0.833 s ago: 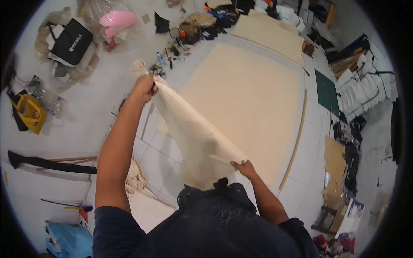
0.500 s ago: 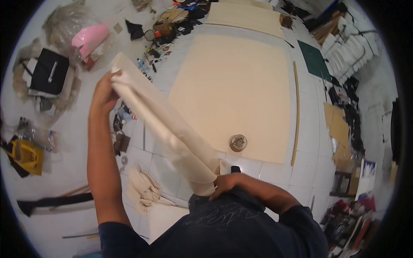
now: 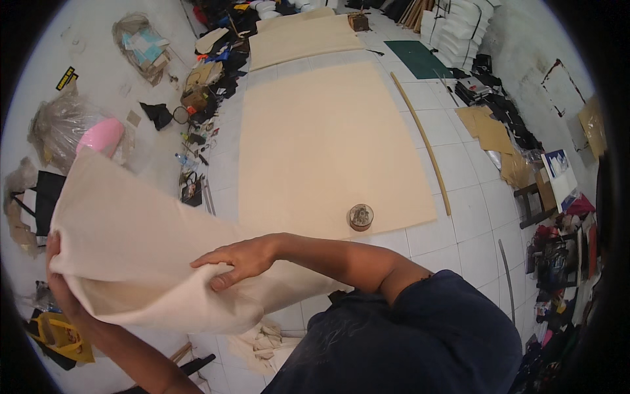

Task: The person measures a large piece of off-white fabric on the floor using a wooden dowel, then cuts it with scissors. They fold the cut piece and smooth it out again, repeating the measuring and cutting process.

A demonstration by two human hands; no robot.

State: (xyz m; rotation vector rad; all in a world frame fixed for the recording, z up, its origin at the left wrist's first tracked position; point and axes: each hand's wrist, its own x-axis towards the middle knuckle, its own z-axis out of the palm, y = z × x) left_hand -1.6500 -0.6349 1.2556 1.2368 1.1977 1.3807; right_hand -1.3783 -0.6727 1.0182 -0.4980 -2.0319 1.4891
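A large folded piece of cream cloth (image 3: 144,223) is held up off the floor at the left, its lower edge sagging into a loose fold. My left hand (image 3: 54,249) grips the cloth's left edge, its fingers partly hidden behind it. Across the fold lies my right hand (image 3: 241,259), fingers stretched out and thumb apart, resting on the cloth. Beyond it a wide cream sheet of cloth (image 3: 321,138) is spread flat on the tiles. A round glass container (image 3: 360,217) with something greyish inside stands on that sheet near its front edge.
A long wooden stick (image 3: 423,144) lies right of the sheet. Farther off are another folded cream cloth (image 3: 302,39) and a green mat (image 3: 418,59). Brown cardboard (image 3: 489,131) lines the right side. Crumpled cloth scraps (image 3: 262,345) lie close to me; a yellow bag (image 3: 62,338) is at left.
My left hand has swung lower and farther left with the cloth. My right hand has moved from near my body up and left onto it. The cloth is now spread wider.
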